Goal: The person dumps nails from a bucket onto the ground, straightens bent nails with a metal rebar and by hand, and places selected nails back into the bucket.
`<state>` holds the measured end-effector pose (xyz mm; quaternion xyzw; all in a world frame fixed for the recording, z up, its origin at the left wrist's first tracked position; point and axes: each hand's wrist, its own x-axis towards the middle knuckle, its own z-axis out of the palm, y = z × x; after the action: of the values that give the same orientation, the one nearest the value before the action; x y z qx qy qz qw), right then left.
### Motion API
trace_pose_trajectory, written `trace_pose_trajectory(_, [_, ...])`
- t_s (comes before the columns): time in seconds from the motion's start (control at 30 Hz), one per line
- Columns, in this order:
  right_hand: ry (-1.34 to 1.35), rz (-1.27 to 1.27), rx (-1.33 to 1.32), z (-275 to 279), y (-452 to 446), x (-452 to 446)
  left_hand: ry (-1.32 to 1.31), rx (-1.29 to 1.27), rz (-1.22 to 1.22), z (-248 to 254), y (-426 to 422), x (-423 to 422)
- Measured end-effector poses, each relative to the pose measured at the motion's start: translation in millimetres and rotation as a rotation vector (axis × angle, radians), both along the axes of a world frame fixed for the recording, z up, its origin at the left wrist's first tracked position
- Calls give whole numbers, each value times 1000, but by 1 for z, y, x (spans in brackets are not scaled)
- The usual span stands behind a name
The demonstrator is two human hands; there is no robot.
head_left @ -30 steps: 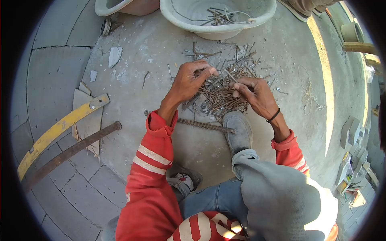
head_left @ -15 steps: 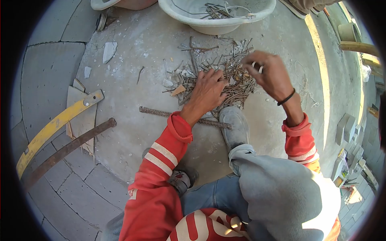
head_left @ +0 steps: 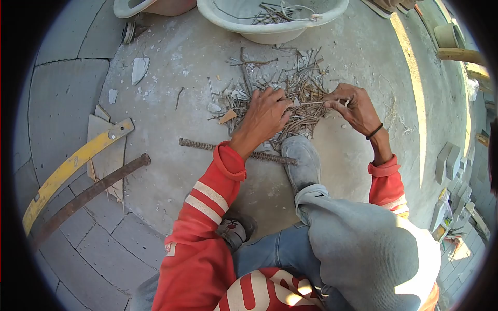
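Note:
A loose pile of rusty nails point(head_left: 306, 122), mixed with bits of debris, lies on the concrete in front of me. My right hand point(head_left: 355, 106), at the pile's right side, pinches one thin, light-coloured nail point(head_left: 312, 102) between thumb and fingers. That nail points left, its far end close to the fingertips of my left hand point(head_left: 263, 116). The left hand is over the left part of the pile with its fingers curled downward; what they hold, if anything, is hidden. Below the hands a ribbed steel bar point(head_left: 207, 145) lies on the floor, its right end at my shoe point(head_left: 302, 163).
A white basin point(head_left: 275, 33) with several nails and wire stands beyond the pile. At left lie a curved yellow metal strip point(head_left: 78, 163), a rusty bar point(head_left: 98, 189) and broken board pieces point(head_left: 106, 140). Grey blocks point(head_left: 446, 160) are at right. Another person's shoe point(head_left: 377, 6) shows at the top.
My right hand has come down to the pile's right edge, and the nail in its pinch now shows clearly. The left hand stays in nearly the same place.

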<state>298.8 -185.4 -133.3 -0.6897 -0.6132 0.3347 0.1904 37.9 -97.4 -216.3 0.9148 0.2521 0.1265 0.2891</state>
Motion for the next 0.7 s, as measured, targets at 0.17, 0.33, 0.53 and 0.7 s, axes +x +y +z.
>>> trace_pose_trajectory(0.17, [396, -40, 327, 71, 25, 18, 11, 40, 89, 0, -10, 9])
trace_pose_trajectory(0.33, [-212, -173, 738, 130, 90, 24, 49, 118, 133, -2, -17, 17])
trace_pose_trajectory(0.53, [-52, -286, 419, 77, 66, -12, 64, 44, 188, -6, -19, 22])
trace_pose_trajectory(0.7, [-85, -124, -237, -20, -18, -22, -23, 4, 200, -6, -12, 19])
